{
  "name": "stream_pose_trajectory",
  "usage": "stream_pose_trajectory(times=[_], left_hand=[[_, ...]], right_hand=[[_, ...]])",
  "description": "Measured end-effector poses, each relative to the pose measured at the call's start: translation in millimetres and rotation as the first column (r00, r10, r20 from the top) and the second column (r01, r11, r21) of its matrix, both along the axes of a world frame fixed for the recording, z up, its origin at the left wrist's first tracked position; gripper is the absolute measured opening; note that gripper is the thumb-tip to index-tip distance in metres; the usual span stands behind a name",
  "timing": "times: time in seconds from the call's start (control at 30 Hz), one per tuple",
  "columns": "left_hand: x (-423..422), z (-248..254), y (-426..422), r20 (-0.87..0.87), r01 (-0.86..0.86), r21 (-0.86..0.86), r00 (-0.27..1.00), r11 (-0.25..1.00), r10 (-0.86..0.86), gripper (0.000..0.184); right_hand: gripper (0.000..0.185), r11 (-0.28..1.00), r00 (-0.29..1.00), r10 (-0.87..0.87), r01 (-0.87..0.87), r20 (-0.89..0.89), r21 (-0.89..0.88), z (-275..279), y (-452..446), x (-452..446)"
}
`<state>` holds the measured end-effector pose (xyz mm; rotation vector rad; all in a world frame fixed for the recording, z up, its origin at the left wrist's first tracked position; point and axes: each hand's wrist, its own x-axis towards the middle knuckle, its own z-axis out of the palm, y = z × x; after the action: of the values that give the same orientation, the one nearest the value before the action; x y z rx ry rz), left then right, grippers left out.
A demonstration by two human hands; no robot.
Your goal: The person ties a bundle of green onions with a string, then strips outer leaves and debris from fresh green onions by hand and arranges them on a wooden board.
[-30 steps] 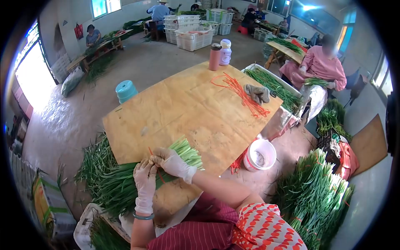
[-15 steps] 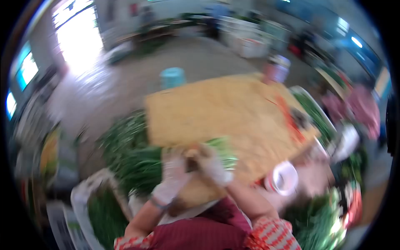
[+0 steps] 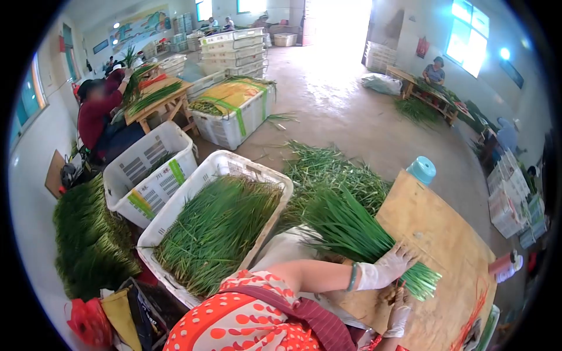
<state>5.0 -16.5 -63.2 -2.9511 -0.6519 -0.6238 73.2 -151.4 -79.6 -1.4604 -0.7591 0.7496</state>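
Note:
A bunch of green chives [image 3: 354, 228] lies across the near left edge of the wooden board [image 3: 436, 216]. Its pale cut ends point right and its leaves fan out over the edge to the left. My left hand [image 3: 391, 266], in a white glove, grips the bunch from above near the stem ends, fingers laid over it. Just below it, my right hand [image 3: 400, 316], also gloved, is closed beside the stems, by some brown withered-looking matter [image 3: 386, 294]. What its fingers hold is partly hidden.
A white crate [image 3: 275, 196] full of chives stands left, a second crate [image 3: 126, 199] behind it. Loose chives [image 3: 333, 169] pile beyond the board. A blue stool [image 3: 421, 169], a pink bottle [image 3: 504, 266] and red ties [image 3: 471, 316] are nearby. A co-worker [image 3: 96, 117] sits far left.
My view has swung left, bringing the crates and a co-worker into sight. My hands have gone from close together at the board's edge to the bunch of chives, now gripped by my left.

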Motion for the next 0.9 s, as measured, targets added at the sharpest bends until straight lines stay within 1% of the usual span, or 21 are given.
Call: stream_pose_trajectory(times=[0.03,0.07,0.13,0.2,0.27,0.3,0.33,0.4,0.43,0.5,0.53,0.57,0.6,0.63,0.67,0.7,0.73,0.77,0.83,0.87,0.9], left_hand=[[4,-2,1,0.041,0.021,-0.005,0.999,1.000,-0.021,0.052],[7,-2,1,0.042,0.009,-0.005,0.999,1.000,-0.009,0.052],[11,6,-1,-0.177,-0.028,-0.094,0.984,0.995,0.011,0.052],[5,5,-3,-0.118,-0.021,-0.068,0.993,0.997,0.013,0.052],[-2,13,-8,-0.192,-0.049,-0.081,0.981,0.996,0.033,0.053],[-8,10,-10,-0.115,-0.034,0.023,0.993,0.999,0.036,0.053],[-5,2,-10,-0.117,-0.035,0.022,0.992,0.999,0.038,0.053],[6,-17,-9,0.016,-0.072,0.083,0.997,0.994,0.071,0.059],[9,-22,-9,0.018,-0.071,0.082,0.997,0.994,0.070,0.059],[8,-22,-9,0.090,-0.094,0.077,0.992,0.993,0.087,0.063],[4,-15,-9,0.091,-0.095,0.073,0.992,0.993,0.088,0.063],[0,-9,-7,0.024,-0.035,0.017,0.999,0.999,0.034,0.062],[-5,-2,-6,-0.040,0.022,-0.044,0.999,0.999,-0.024,0.060],[-5,-3,-7,-0.038,0.020,-0.049,0.999,0.999,-0.022,0.060],[-2,-6,-9,-0.013,0.003,-0.021,1.000,1.000,-0.003,0.059],[1,-10,-10,0.011,-0.015,0.012,1.000,1.000,0.015,0.057],[8,-19,-11,0.011,-0.016,0.012,1.000,1.000,0.016,0.057],[16,-30,-11,0.047,-0.048,0.022,0.998,0.999,0.047,0.055],[18,-30,-7,0.086,-0.093,0.030,0.992,0.995,0.090,0.053],[14,-21,-5,0.002,-0.065,-0.022,0.998,0.998,0.065,0.053],[10,-13,-3,-0.082,-0.039,-0.077,0.996,0.996,0.033,0.052]], right_hand=[[0.031,0.985,0.988,0.139,-0.130,0.073,-0.116,4,-4,0],[0.031,0.983,0.986,0.151,-0.142,0.074,-0.116,-5,-6,-3],[0.031,0.999,0.994,0.037,-0.038,-0.105,-0.008,-31,-11,-5],[0.030,1.000,0.998,0.017,-0.016,-0.063,0.023,-39,-16,-9],[0.030,0.994,0.999,-0.047,0.046,0.016,0.095,-42,-15,-14],[0.030,0.991,0.993,-0.095,0.088,0.068,0.100,-38,-14,-14],[0.030,0.991,0.993,-0.093,0.087,0.066,0.099,-18,-12,-23],[0.030,0.981,0.990,-0.137,0.133,0.018,0.138,26,-5,-44],[0.030,0.983,0.996,-0.093,0.092,-0.003,0.158,22,-4,-38],[0.030,0.981,0.995,-0.098,0.094,0.015,0.172,28,1,-41],[0.030,0.978,0.994,-0.103,0.096,0.032,0.184,30,1,-42],[0.030,0.979,0.994,-0.102,0.095,0.031,0.182,29,0,-37],[0.028,0.990,0.994,-0.055,0.042,0.097,0.134,31,-1,-29],[0.026,0.997,0.987,-0.003,-0.010,0.162,0.080,34,-2,-24],[0.026,0.997,0.986,-0.002,-0.011,0.164,0.076,39,-5,-18],[0.024,0.985,0.932,-0.138,0.096,0.335,0.140,58,-3,-18],[0.026,0.957,0.831,-0.274,0.188,0.483,0.220,73,-1,-19],[0.026,0.958,0.832,-0.271,0.185,0.484,0.219,85,3,-20],[0.031,0.903,0.718,-0.377,0.144,0.585,0.405,101,14,-21],[0.031,0.903,0.719,-0.373,0.136,0.586,0.407,97,19,-16],[0.032,0.953,0.391,-0.303,0.114,0.869,0.281,86,26,-6]])
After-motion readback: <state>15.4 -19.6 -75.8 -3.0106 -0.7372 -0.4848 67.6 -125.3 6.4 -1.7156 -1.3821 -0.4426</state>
